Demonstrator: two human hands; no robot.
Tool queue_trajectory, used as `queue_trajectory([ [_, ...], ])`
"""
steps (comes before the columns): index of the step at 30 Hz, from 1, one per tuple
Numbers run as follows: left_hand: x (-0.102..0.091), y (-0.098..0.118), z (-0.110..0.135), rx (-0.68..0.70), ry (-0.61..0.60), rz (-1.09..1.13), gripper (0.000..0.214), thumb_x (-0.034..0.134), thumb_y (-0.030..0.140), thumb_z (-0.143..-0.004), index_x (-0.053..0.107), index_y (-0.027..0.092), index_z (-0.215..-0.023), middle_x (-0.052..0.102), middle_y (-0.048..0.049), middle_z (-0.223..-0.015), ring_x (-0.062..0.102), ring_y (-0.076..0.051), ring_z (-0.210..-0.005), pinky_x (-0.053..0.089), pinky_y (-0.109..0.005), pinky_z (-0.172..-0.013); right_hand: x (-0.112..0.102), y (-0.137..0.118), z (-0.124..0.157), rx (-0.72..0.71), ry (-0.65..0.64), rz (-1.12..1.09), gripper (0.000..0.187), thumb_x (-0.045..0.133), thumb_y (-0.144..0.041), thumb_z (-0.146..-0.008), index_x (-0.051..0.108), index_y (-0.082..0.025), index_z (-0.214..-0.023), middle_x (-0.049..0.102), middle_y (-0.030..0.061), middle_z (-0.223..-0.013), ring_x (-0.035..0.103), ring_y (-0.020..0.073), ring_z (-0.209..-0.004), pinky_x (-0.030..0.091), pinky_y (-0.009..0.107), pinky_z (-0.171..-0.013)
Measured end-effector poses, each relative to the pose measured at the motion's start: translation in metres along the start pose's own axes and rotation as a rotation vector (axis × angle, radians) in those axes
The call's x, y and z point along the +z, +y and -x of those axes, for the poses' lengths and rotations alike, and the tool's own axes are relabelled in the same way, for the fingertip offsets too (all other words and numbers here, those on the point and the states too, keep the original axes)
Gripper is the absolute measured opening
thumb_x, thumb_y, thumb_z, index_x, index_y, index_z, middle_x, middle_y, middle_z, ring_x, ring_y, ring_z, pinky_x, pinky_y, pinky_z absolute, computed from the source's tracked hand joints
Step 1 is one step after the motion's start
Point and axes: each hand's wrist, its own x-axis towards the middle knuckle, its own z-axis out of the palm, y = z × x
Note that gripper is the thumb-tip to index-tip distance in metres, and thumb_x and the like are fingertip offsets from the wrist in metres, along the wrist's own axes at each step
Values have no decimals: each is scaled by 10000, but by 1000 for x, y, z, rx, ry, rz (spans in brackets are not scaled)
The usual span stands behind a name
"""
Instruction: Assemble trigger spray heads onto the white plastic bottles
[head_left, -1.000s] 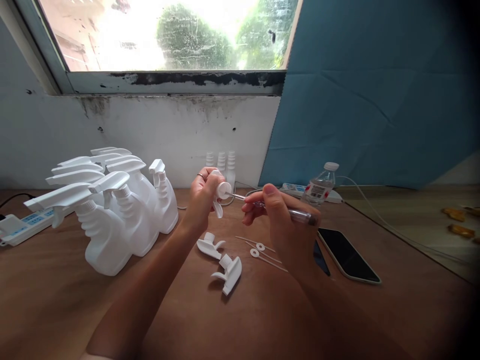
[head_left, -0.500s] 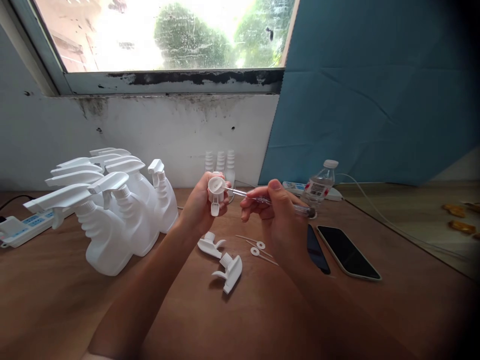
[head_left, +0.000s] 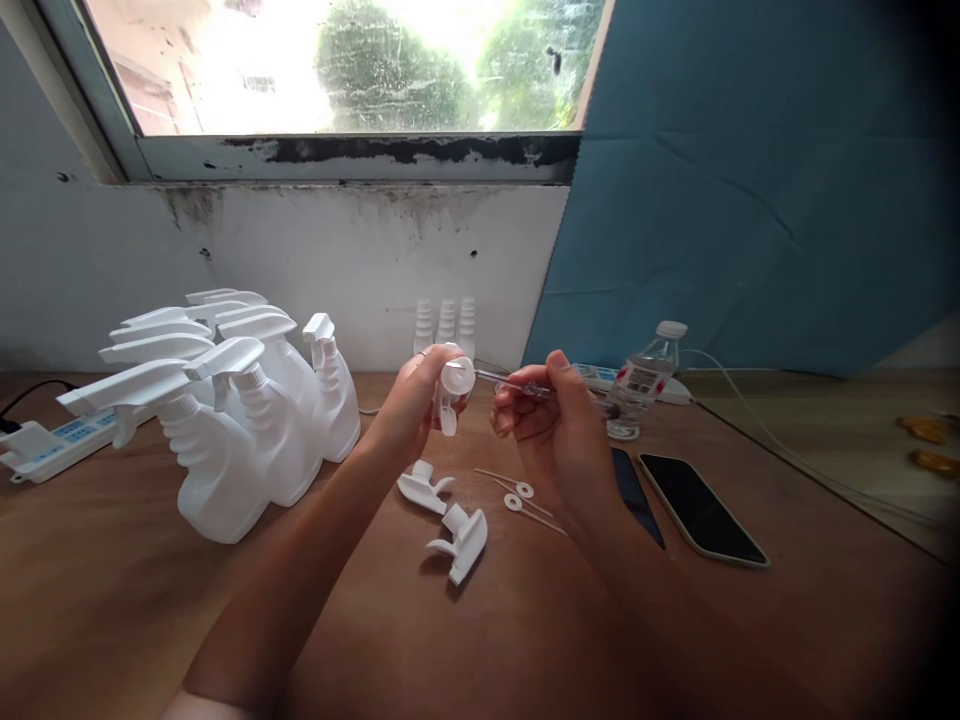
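Note:
My left hand (head_left: 426, 392) is closed around a white trigger spray head (head_left: 457, 378), its round collar turned toward me and the trigger pointing down. My right hand (head_left: 551, 415) grips a screwdriver (head_left: 532, 389) with a clear handle. The thin metal shaft reaches left to the collar's rim; whether the tip goes inside it I cannot tell. Below the hands, two more spray heads, one farther (head_left: 424, 487) and one nearer (head_left: 460, 545), lie on the brown table. Beside them are two thin white tubes and two small white washers (head_left: 513, 502).
White spray bottles (head_left: 225, 460) with heads stand in a group at left, near a power strip (head_left: 67, 445). Ribbed white bottles (head_left: 446, 320) stand behind my hands. A water bottle (head_left: 637, 390) and two phones, the nearer one light-rimmed (head_left: 703, 510), are at right.
My left hand has shifted slightly right with the spray head, whose collar has turned a little. The screwdriver's shaft stays at the collar. The whole view has moved slightly.

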Motion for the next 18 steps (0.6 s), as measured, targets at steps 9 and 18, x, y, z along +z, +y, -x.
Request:
queue_trajectory([
  [9,-43,-7,-14,3,35,-1004,288,533,474,-796,566,201,-881,618,-41,-794,531,-153,-613,351,-225,-503,-34,-4,-29,128,96,20,383,566,-456,-784,558,-174,-525,511,-5,-378,385,92,-264,262,221,-280],
  [18,-61,-20,-24,-490,-443,-1582,379,518,419,-761,601,185,-1047,647,-109,-1079,604,-197,-649,403,-279,-547,-52,-18,-35,56,116,523,489,582,-430,-803,561,-141,-408,380,-8,-259,326,67,-236,168,186,-270],
])
